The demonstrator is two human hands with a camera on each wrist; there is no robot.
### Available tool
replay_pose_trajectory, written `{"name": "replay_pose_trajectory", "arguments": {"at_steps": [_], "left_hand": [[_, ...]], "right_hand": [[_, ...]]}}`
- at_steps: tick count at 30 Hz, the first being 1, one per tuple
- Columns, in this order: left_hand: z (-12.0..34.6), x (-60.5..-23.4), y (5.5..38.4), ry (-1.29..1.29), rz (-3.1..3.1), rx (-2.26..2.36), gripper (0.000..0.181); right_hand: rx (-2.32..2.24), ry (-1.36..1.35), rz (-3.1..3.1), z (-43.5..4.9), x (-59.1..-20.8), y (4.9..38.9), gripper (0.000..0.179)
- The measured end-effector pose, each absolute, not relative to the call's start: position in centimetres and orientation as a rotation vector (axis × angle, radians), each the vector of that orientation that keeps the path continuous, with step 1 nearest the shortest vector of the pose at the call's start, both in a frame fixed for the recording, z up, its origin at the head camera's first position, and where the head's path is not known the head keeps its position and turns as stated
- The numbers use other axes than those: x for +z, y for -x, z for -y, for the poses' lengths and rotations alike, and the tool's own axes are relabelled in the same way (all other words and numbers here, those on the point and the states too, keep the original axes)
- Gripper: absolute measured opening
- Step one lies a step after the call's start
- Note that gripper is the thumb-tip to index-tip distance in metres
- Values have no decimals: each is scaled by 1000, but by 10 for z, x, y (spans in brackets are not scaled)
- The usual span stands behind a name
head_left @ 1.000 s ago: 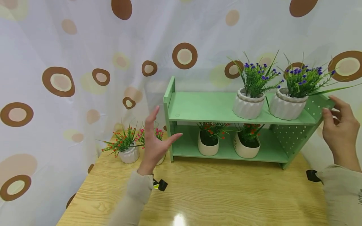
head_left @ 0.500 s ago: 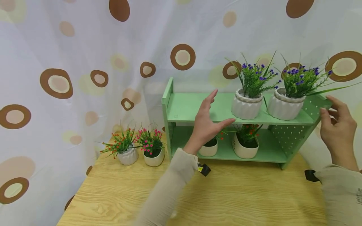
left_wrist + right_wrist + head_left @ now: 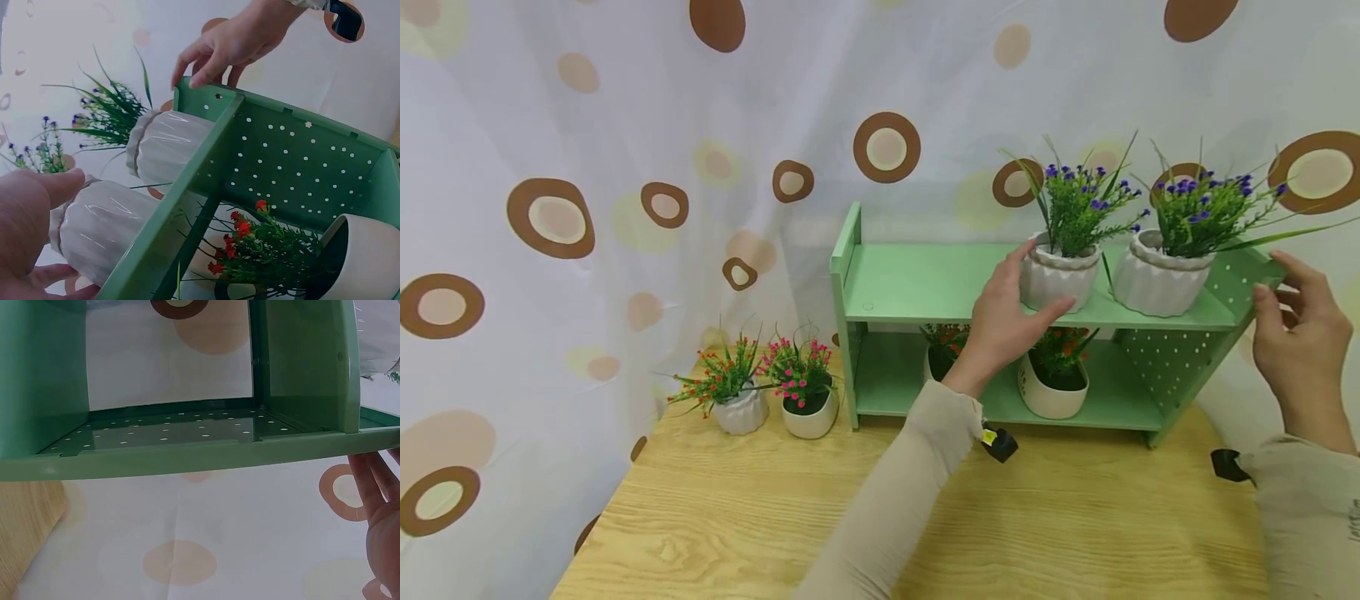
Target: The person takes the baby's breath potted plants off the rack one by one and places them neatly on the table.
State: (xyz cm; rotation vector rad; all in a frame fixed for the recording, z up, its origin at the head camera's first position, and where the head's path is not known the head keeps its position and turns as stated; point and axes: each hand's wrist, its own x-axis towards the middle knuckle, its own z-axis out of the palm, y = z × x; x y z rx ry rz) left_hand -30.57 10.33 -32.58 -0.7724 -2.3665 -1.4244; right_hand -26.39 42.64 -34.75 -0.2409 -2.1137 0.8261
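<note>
1. Head view: white curtain point(image 3: 715, 100) printed with brown rings and tan ovals hangs behind a light wood-grain surface point(image 3: 1037, 517). On it stands a pale green two-tier shelf point(image 3: 925, 279). Two fluted white pots with purple flowers stand upright on the upper tier, the left pot point(image 3: 1060, 279) just beside the right pot point(image 3: 1161, 283). Two smooth cream pots point(image 3: 1054, 402) with red flowers sit below, one partly hidden by the forearm. Left of the shelf are a fluted white pot with orange flowers point(image 3: 741, 412) and a smooth white pot with pink flowers point(image 3: 811, 422). The left hand point(image 3: 1003, 321) is spread about the left pot, thumb across its front, fingers at its left side. The right hand point(image 3: 1303, 333) pinches the shelf's upper right end.

2. Left wrist view: the left pot lies between thumb and fingers; whether they press it, I cannot tell. Beyond, the right hand's fingers hook over the shelf's perforated end panel.

3. Right wrist view: the right hand's fingers reach up to that panel's edge, their tips hidden.
</note>
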Motion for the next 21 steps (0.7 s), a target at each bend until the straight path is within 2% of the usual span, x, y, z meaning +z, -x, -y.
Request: {"name": "replay_pose_trajectory", "arguments": {"at_steps": [13,21], "left_hand": [[-108,-325,312,717,2438,-1232,61],[-108,-324,310,720,2452,-1142,61]], "right_hand": [[822,261,2136,-429,-349,264,46],[800,262,2135,-427,-347,265,46]]}}
